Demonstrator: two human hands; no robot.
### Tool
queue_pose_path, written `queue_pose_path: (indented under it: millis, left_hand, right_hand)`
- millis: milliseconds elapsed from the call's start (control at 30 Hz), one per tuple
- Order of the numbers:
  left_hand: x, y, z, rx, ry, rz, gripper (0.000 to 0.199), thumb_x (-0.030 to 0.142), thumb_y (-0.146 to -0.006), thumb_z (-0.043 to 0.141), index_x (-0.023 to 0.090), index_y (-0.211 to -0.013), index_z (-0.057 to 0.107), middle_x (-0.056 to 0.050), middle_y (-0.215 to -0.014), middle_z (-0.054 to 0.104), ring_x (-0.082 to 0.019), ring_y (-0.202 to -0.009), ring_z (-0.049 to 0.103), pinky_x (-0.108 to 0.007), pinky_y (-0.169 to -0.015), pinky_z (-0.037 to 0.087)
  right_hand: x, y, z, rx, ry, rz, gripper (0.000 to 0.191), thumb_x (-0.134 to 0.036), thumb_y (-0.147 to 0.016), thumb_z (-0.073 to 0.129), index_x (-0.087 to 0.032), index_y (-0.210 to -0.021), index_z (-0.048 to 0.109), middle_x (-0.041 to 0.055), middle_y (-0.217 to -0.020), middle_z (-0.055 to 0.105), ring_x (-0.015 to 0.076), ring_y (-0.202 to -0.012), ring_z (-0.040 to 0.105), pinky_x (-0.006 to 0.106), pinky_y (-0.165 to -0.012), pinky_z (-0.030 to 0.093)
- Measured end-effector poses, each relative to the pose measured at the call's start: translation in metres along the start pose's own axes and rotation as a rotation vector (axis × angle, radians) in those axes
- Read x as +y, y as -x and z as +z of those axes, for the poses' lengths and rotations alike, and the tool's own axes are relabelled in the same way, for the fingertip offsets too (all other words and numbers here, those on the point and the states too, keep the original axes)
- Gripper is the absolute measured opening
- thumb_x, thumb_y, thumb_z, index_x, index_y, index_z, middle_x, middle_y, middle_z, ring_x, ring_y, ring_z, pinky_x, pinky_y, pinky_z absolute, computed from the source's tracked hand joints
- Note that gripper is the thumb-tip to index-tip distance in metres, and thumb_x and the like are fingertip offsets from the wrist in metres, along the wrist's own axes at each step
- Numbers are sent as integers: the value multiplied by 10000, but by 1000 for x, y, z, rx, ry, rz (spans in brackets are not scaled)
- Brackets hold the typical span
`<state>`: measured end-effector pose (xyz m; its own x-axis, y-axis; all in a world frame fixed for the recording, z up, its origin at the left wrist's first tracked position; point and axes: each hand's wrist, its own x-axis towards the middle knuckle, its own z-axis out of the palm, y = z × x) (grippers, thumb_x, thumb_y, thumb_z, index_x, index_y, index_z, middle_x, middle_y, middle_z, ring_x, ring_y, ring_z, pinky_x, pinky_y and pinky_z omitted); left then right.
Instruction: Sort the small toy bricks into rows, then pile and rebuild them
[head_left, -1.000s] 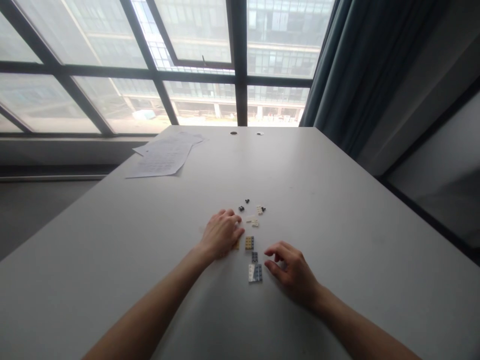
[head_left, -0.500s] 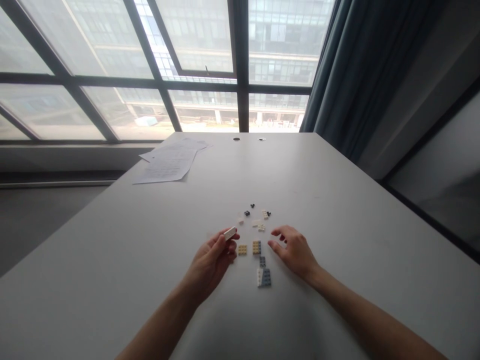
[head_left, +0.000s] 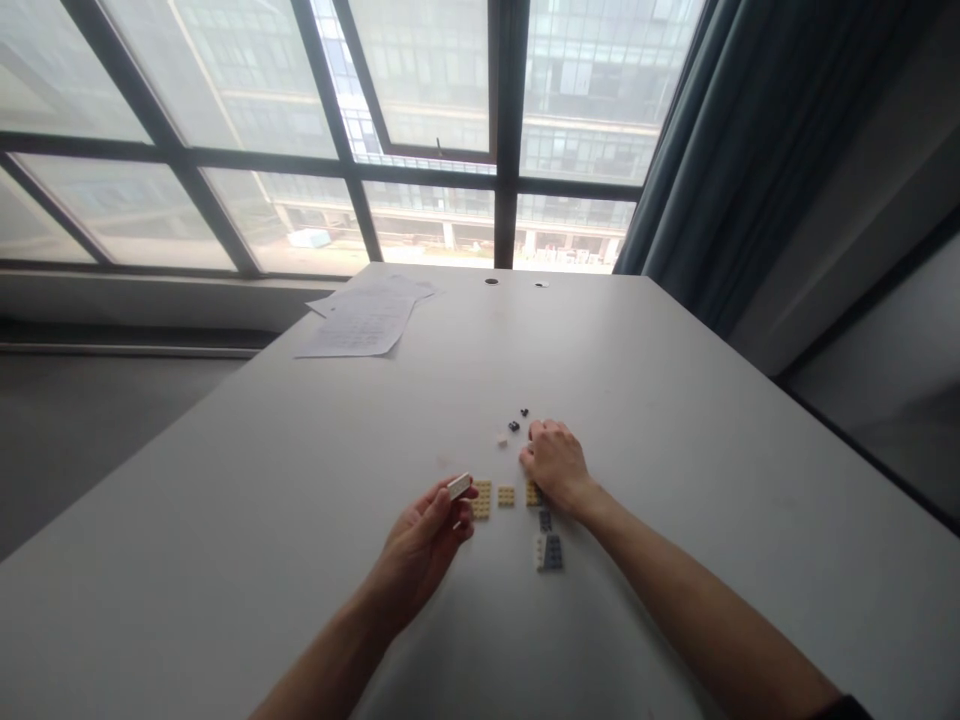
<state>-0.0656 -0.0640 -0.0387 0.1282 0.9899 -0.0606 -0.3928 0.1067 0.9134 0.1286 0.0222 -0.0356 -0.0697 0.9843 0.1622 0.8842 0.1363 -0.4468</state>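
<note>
A small white brick piece (head_left: pixel 459 487) is pinched between the thumb and fingers of my left hand (head_left: pixel 426 530), just above the table. Beside those fingers lies a tan plate (head_left: pixel 482 499), with a smaller tan plate (head_left: pixel 506 495) to its right. My right hand (head_left: pixel 555 462) is down among the small pieces, fingers curled, and whatever they hold is hidden. It partly covers a tan and grey piece (head_left: pixel 532 493). Nearer to me are a dark grey plate (head_left: pixel 545 520) and a white and grey piece (head_left: pixel 550 552).
Small black pieces (head_left: pixel 514 426) and a pale pink piece (head_left: pixel 502 441) lie beyond my hands. Printed papers (head_left: pixel 364 320) rest at the back left of the white table (head_left: pixel 300 450). Windows and a dark curtain (head_left: pixel 720 150) stand behind.
My right hand has moved left and forward over the pale pieces, its fingers now curled in. My left hand still holds the white piece, and the tan plate beside it shows more. The view has shifted slightly.
</note>
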Motion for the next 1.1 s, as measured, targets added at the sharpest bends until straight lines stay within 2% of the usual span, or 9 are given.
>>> queue_pose_path:
  millis: [167,300,433,533,633,700,800,933,1100]
  left_hand:
    - [-1,-1,0,6,96,-52,403,490,-769,676,148,-981,664,-87,-892,634,-106,-665,527,-252,-602,454]
    - [-3,-1,0,19,168,-77,398,478,-744,707,149,-964,672,-82,-894,630,-99,-663,517,-239,-590,445]
    - [-3,-1,1,32,207,-112,400,468,-720,731,158,-966,675,-72,-907,629,-88,-660,511,-226,-597,440]
    - [6,1,2,-13,-14,-62,416,496,-759,681,158,-1000,657,-69,-882,633,-104,-665,522,-243,-619,449]
    - [18,7,-2,-188,-545,82,312,425,-807,643,176,-996,645,-51,-862,623,-134,-704,544,-255,-642,457]
    - [22,12,-8,-290,-900,214,225,345,-837,612,207,-1013,635,-54,-945,619,-158,-787,566,-276,-705,476]
    - [16,22,-18,-369,-1258,388,192,262,-867,555,236,-1045,622,-61,-1022,613,-186,-904,578,-320,-814,480]
    - [7,28,-26,-413,-1446,470,191,243,-858,559,236,-1038,622,-57,-957,618,-191,-875,586,-323,-799,485]
    - [8,27,-26,-425,-1453,439,224,242,-851,559,233,-1067,622,-65,-977,613,-197,-893,582,-324,-812,481]
  right_hand:
    - [5,-5,-10,4,-287,36,123,-170,-686,605,-152,-806,619,108,-853,665,247,-869,610,388,-839,448]
    - [6,1,-27,-26,-586,42,192,-305,-808,472,-166,-867,591,64,-803,675,186,-769,647,325,-716,517]
    - [4,17,-42,-151,-1195,111,171,-333,-783,468,-192,-823,556,46,-756,652,180,-746,646,321,-693,526]
    - [0,36,-47,-278,-1507,194,129,-304,-721,547,-206,-805,534,20,-756,626,157,-701,616,303,-676,507]
    - [-6,62,-44,-284,-1233,51,129,-231,-685,598,-204,-797,539,10,-769,611,148,-694,582,285,-663,487]
    - [-9,83,-38,-224,-846,-179,156,-174,-668,617,-206,-809,560,15,-801,612,164,-745,570,297,-706,479]
    - [-13,108,-24,-154,-384,-512,170,-89,-703,560,-201,-830,567,42,-857,619,188,-833,553,316,-795,457]
    - [-19,116,-8,-173,-141,-602,133,-76,-733,541,-192,-797,555,52,-834,605,196,-820,531,311,-812,440]
    - [-22,109,-6,-180,-92,-577,85,-161,-777,601,-194,-853,583,53,-880,623,221,-901,518,352,-849,395]
